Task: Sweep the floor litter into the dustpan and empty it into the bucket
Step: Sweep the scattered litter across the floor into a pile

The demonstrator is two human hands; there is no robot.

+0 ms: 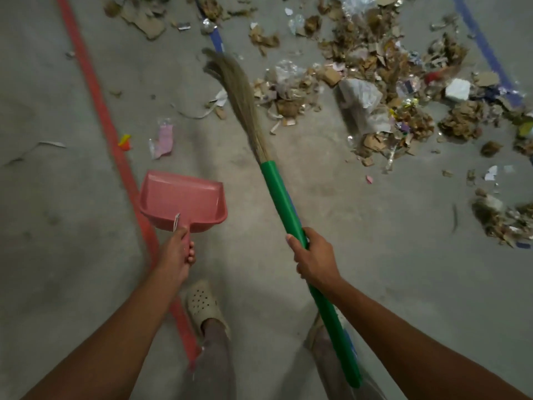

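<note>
Left grip on dustpan, right grip on broom; litter ahead.

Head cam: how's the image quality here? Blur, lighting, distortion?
Head view: dim, flat light with no glare, only soft shadows on the floor near the dustpan. Head view: the litter toward the right edge and the tip of the broom smear with motion blur, while the left hand and right hand look fairly sharp. Head view: wide-angle distortion slightly bows the red line.

Likely a warehouse — concrete floor, red line, scattered litter.
</note>
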